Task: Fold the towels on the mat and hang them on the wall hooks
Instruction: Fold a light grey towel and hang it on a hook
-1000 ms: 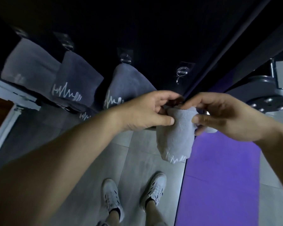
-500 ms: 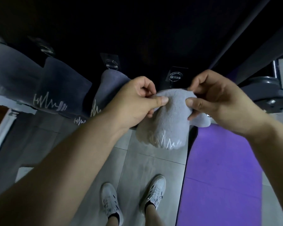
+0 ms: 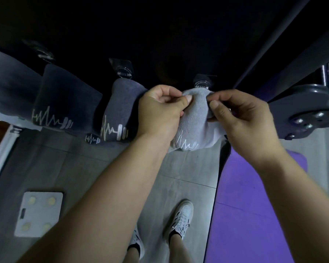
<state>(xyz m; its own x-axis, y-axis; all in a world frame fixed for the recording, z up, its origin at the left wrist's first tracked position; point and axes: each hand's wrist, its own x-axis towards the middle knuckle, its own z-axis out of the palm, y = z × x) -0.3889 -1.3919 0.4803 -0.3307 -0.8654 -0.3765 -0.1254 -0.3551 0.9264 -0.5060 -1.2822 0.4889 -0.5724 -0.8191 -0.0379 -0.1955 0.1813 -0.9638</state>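
Since half a second ago, both hands have lifted the light grey towel (image 3: 196, 118) closer to the wall, and its top edge now meets the bottom of the clear hook (image 3: 202, 83), where a gap showed before. Whether it is caught on the hook cannot be told. The hands have also moved closer together.

The left hand (image 3: 160, 112) pinches the towel's upper left fold between thumb and curled forefinger. The right hand (image 3: 241, 120) pinches the upper right fold the same way, with its other fingers curled loosely behind.

The towel hangs as a soft, rounded bundle between the hands. It is pale and fluffy, with a white zigzag line stitched near its lower edge.

To the left, a dark grey towel (image 3: 122, 111) hangs from the next hook (image 3: 124, 70), and another dark towel (image 3: 65, 99) hangs beyond it. The purple mat (image 3: 254, 205) lies on the floor below right, beside a white shoe (image 3: 181, 217).
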